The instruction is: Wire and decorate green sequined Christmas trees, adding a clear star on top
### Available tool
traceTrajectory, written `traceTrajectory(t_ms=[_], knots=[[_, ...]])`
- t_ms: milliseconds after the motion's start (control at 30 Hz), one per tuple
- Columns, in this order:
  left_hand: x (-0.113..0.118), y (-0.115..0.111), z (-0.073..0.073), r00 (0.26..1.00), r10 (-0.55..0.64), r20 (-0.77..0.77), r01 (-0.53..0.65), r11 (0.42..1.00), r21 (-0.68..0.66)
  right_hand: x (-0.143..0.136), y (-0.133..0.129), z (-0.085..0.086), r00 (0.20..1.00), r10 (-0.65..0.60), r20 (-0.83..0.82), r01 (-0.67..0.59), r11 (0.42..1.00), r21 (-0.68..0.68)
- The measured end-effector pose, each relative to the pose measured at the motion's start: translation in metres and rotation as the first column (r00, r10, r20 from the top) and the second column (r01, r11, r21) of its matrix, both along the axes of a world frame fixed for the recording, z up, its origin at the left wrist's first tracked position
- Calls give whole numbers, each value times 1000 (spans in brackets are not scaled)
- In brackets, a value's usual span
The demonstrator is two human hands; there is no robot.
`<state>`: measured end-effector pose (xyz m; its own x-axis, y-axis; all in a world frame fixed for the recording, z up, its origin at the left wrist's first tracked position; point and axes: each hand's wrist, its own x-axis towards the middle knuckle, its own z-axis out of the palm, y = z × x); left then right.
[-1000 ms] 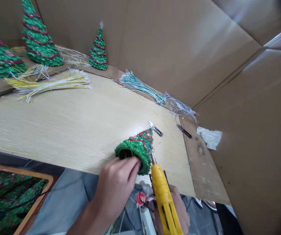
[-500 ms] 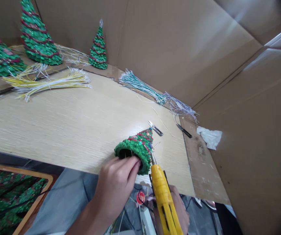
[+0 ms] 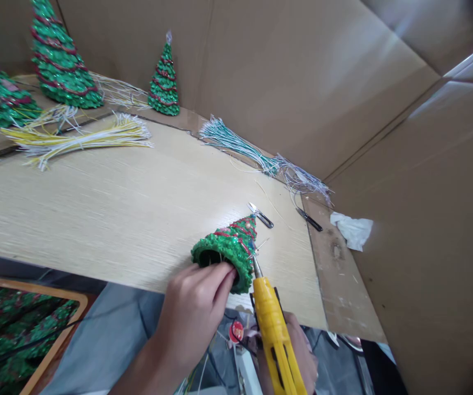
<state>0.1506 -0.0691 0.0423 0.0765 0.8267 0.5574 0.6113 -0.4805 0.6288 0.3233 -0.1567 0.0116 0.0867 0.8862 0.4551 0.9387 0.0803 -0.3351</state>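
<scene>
Glue work looks like the step in hand: the left hand (image 3: 197,293), fingers bunched, pinches the tree (image 3: 230,241) by its open base, tipped near the front edge of the table (image 3: 96,214). The right hand (image 3: 303,354), curled around a yellow glue gun (image 3: 275,323), holds the nozzle (image 3: 258,269) at its side. The next move seemingly calls for steadiness, fingers clear of the nozzle.

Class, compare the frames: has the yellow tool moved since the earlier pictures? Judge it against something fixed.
No, not visibly: against the snips lying beyond it on the table, the yellow tool keeps practically the same place.
</scene>
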Motion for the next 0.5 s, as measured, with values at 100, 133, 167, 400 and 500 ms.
traceTrajectory(t_ms=[100, 133, 167, 400, 500], knots=[[0, 0, 0, 1000, 4, 3, -4, 1000, 9, 0, 0, -1, 1000, -16, -20, 15, 1000, -12], [0, 0, 0, 1000, 4, 4, -4, 1000, 8, 0, 0, -1, 1000, -13, -19, 13, 1000, -17], [0, 1, 0, 1000, 3, 3, -3, 1000, 7, 1, 0, -1, 1000, -8, -12, 7, 1000, -19], [0, 2, 0, 1000, -2, 0, 2, 1000, -9, 5, -3, -6, 1000, 17, 3, -17, 1000, 3], [-1, 1, 0, 1000, -3, 1, 3, 1000, -11, 5, -2, -6, 1000, -1, 2, 1, 1000, -12]])
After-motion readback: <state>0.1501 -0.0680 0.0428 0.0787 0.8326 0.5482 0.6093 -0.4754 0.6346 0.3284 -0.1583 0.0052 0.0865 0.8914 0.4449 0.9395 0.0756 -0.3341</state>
